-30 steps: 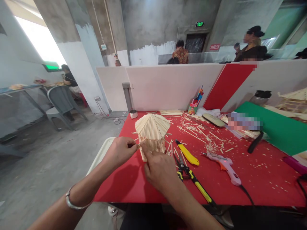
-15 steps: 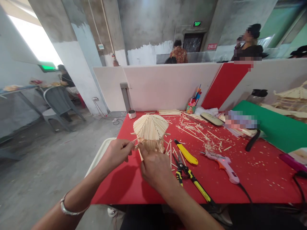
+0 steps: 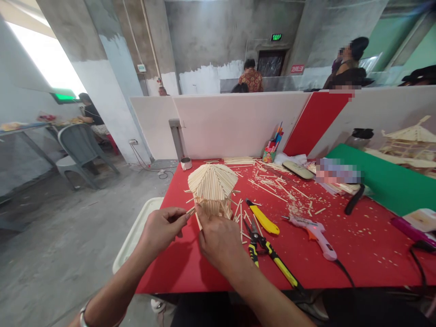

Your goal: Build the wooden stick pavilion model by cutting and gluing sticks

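A small house model [image 3: 213, 181] made of pale wooden sticks, with a sloped roof, stands on the red table [image 3: 190, 268]. My left hand [image 3: 166, 227] is at its left side, thumb and forefinger pinched on a thin stick [image 3: 191, 210]. My right hand [image 3: 218, 236] rests against the front of the model, its forefinger stretched to the corner under the roof. Its other fingers are curled and partly hidden, so I cannot tell whether they hold anything.
A yellow cutter [image 3: 264, 218], black and yellow pliers [image 3: 272, 254] and a pink glue gun [image 3: 315, 234] lie to the right. Loose sticks [image 3: 269, 186] and shavings are scattered behind them. A pen cup [image 3: 269, 155] stands near the white partition [image 3: 235, 127]; people are beyond it.
My left hand has drawn slightly left and down from the model with the stick in its fingers. The right hand stays against the model. The view has shifted slightly.
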A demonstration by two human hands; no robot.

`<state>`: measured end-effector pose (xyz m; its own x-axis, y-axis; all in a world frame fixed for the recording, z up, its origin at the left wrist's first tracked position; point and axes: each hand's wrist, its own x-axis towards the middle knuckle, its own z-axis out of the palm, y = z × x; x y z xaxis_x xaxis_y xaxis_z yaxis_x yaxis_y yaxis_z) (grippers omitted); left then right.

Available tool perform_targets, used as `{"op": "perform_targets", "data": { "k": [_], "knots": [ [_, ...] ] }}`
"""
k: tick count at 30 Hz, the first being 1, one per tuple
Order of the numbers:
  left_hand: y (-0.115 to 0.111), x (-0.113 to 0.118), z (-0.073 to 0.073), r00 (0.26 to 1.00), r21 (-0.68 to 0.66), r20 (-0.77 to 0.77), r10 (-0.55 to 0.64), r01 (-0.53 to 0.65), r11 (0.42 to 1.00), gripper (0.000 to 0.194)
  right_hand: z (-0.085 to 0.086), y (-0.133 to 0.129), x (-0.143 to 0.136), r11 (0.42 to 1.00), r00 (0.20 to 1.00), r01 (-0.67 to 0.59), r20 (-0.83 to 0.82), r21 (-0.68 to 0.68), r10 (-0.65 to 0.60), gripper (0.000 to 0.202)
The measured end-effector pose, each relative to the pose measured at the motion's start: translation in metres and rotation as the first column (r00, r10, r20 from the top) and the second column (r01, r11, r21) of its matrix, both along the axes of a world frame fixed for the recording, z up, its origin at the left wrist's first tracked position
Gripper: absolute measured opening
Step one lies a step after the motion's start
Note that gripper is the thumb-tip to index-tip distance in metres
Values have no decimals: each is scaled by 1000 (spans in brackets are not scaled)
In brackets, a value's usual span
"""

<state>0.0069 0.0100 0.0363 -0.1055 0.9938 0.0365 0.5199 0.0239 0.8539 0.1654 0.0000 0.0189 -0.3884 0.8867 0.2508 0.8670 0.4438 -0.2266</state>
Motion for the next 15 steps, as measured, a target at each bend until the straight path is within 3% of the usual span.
{"op": "perform_targets", "data": {
  "k": [15],
  "knots": [
    [0,-4,-14,993,106,-111,34,-22,994,25,-1,0,-1,1000,1000,-6,-13,15,6,64]
  ]
}}
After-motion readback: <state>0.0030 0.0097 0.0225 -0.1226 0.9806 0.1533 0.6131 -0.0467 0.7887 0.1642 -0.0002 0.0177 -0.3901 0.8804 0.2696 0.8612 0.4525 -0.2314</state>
